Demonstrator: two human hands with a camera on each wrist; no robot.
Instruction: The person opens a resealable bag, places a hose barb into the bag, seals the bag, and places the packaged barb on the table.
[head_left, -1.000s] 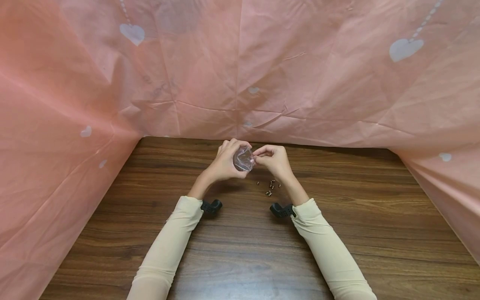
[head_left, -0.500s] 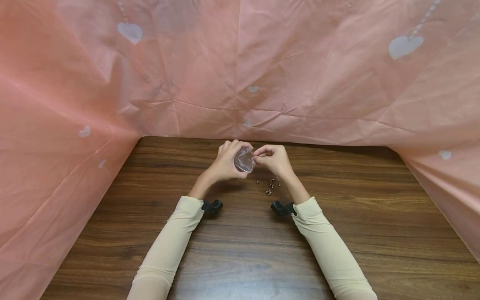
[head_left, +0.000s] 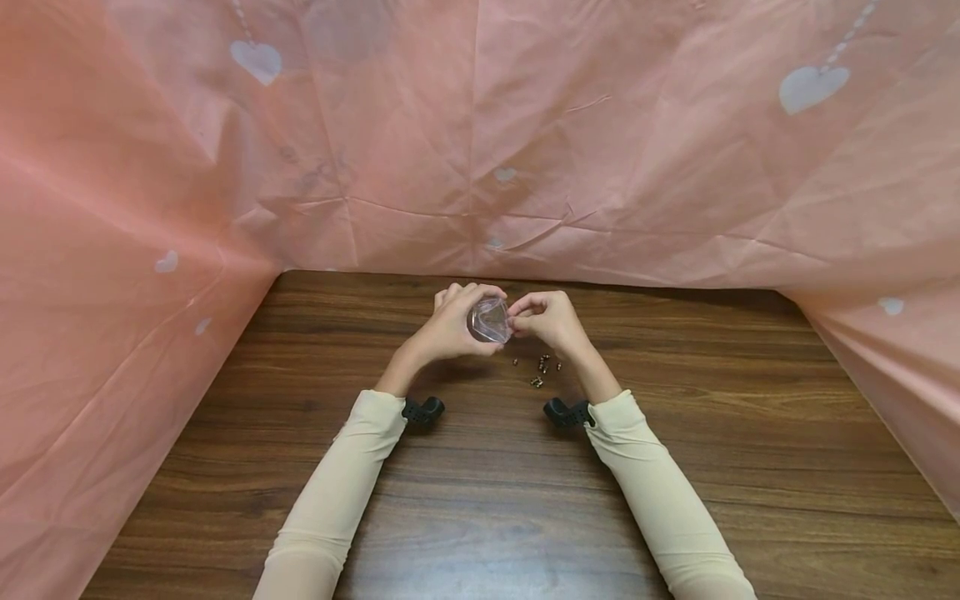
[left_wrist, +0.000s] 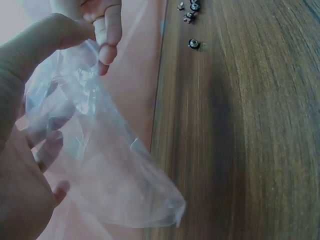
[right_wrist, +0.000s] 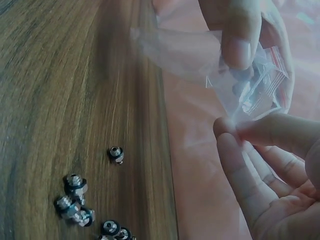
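Note:
A clear plastic zip bag (head_left: 491, 321) is held up over the far part of the table, its mouth spread wide. My left hand (head_left: 452, 323) grips it from the left, thumb and fingers curved round the opening. From the right, my right hand (head_left: 552, 322) pinches the rim between thumb and forefinger. The right wrist view shows a red stripe along the bag's zip strip (right_wrist: 276, 59). In the left wrist view the bag's lower corner (left_wrist: 167, 205) hangs down with nothing visible in it. Small shiny metal fittings with dark rings (right_wrist: 75, 187) lie loose below the right hand.
The brown wood-grain table (head_left: 480, 492) meets a pink sheet (head_left: 600, 167) with white hearts, which rises behind and on both sides. One fitting (right_wrist: 115, 154) lies apart from the cluster. Black wrist mounts (head_left: 424, 412) stick out from both cuffs.
Both hands stay nearly in place on the bag. Its mouth has been drawn slightly rounder and wider. The fittings lie as before.

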